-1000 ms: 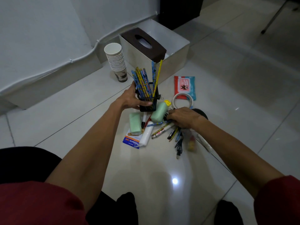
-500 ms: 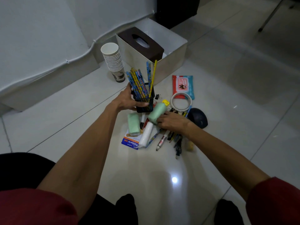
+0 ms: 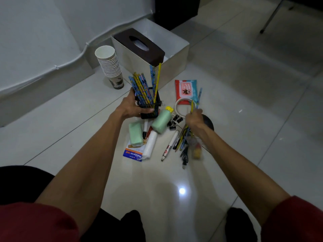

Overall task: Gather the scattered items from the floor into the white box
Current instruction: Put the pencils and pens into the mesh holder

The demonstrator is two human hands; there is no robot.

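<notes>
Pack [image 3: 133, 154] with "Plesterin" label

The right hand [image 3: 193, 120] hides most of the black mouse [image 3: 209, 124].

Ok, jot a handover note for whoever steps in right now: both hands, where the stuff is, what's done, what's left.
Left hand grips the black mesh pencil holder, full of pencils.
Right hand grips two loose pencils above the pile.
Done: the brown tissue box sits in the white box; nothing else shows inside.
Left: paper cup stack, wipes pack, tape roll, green bottle, green case, marker, binder clips and cable all lie outside the box.
</notes>
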